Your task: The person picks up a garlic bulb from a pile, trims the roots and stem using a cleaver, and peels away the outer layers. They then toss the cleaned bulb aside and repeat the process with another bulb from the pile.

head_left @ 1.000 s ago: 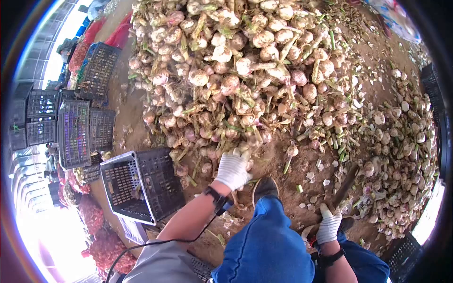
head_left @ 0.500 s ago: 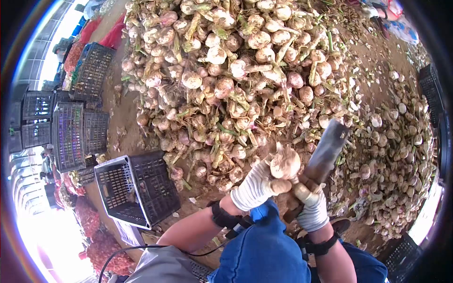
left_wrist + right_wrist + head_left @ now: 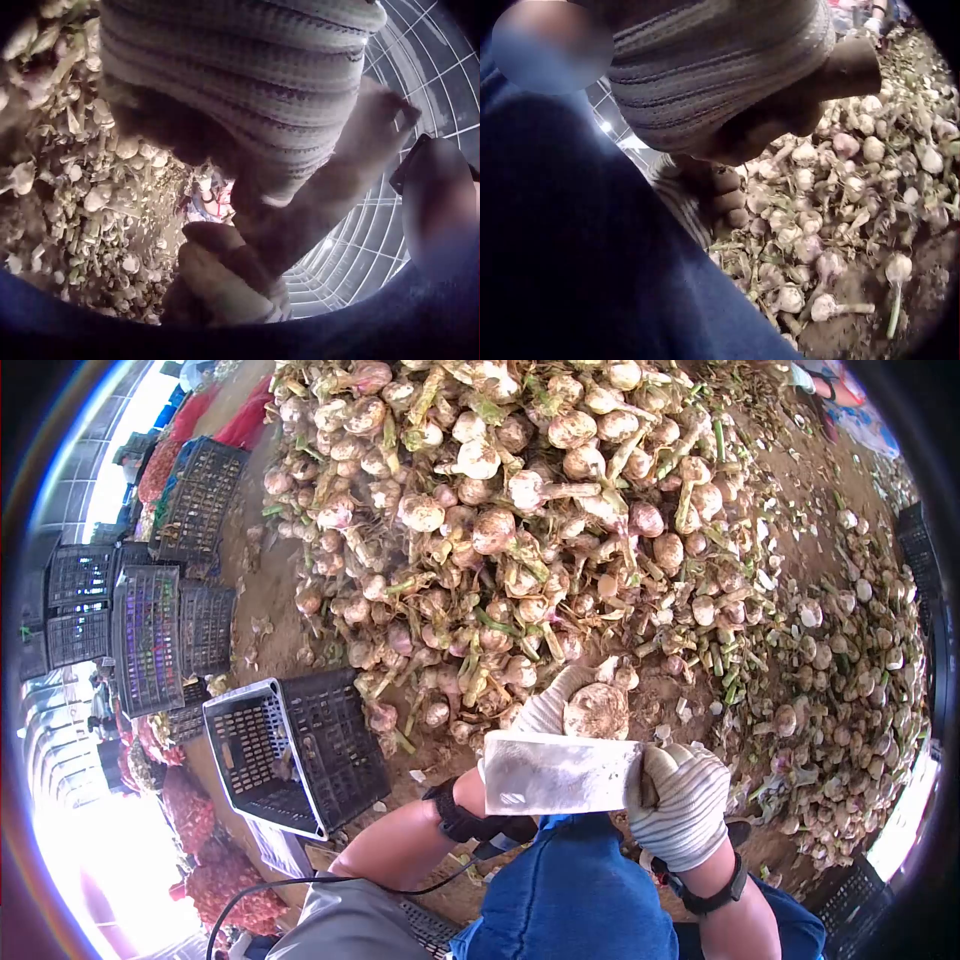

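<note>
In the head view, my gloved left hand [image 3: 548,705] holds a garlic bulb [image 3: 597,712] with its root side facing up. A broad-bladed cleaver [image 3: 560,773] lies crosswise below the bulb, covering part of that hand. My gloved right hand [image 3: 685,805] grips the cleaver's handle, its fingers curled round it. The handle's end [image 3: 855,71] sticks out past the right glove in the right wrist view. Seen from the left wrist, the blade [image 3: 352,157] slants behind the left glove [image 3: 240,82]. Both hands are close together above the blue-trousered knee [image 3: 565,890].
A large heap of garlic [image 3: 490,530] with stalks rises in front. Another garlic pile [image 3: 840,710] spreads at the right. A black crate [image 3: 340,750] lies tipped on its side at the left, with stacked crates [image 3: 150,640] beyond. Another person's arm [image 3: 830,390] shows at the far right.
The left hand has come from the heap's edge with a garlic bulb. The right hand has raised the cleaver from low on the right, and its blade has swung leftward below the bulb.
</note>
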A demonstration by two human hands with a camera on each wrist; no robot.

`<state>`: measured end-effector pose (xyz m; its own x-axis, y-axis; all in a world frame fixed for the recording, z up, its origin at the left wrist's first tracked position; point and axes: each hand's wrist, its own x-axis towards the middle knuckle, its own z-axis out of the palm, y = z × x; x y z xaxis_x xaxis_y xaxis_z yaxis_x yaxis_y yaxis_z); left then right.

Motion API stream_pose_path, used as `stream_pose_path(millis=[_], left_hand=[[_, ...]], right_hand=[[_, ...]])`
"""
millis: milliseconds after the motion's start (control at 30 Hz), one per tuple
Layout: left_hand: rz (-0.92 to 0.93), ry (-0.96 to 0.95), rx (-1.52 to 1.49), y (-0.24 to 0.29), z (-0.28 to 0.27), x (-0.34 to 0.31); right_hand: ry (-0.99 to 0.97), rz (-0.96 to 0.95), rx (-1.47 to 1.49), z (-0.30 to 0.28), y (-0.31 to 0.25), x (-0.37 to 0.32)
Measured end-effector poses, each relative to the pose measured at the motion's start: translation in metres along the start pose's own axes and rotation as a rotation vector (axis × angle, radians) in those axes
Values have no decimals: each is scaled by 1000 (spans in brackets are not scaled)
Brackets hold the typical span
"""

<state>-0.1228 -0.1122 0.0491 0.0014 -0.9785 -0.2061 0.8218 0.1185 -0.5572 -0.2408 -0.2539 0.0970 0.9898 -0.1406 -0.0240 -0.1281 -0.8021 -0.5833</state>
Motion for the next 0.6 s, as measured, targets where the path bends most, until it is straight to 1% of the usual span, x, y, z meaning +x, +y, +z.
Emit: stream_pose_path(millis=[67,100,133,233,267,333,400,467,500,533,567,600], left_hand=[[72,23,11,-1,-5,1],[107,40,12,-2,-6,0],[143,151,66,-10,10,2],[130,-20,38,-16,19,-4],[134,-11,40,-17,23,-5],[146,6,39,-21,28,-7],[170,23,46,-18,21,-4],[215,44,56,-7,0,2],[155,12,52,-4,-3,2],[99,-14,43,-2,-4,0],[46,-34,27,-2,-7,-4],[193,36,42,-3,-16,2]], right_hand=[[22,-47,-18,-1,-6,5],[-3,-59,-10,-2,-7,6],[-25,-71,-3,-2,-7,7],[-78,-120,-11,-2,-8,11],[-94,-137,-19,-1,-8,13],[-66,-150,-39,1,-9,15],[-33,-162,-17,1,-7,20],[-85,-125,-62,-1,-3,19],[-113,-107,-81,-1,-1,18],[2,-152,-67,6,2,19],[73,-196,-49,11,6,18],[52,-176,-52,10,4,16]])
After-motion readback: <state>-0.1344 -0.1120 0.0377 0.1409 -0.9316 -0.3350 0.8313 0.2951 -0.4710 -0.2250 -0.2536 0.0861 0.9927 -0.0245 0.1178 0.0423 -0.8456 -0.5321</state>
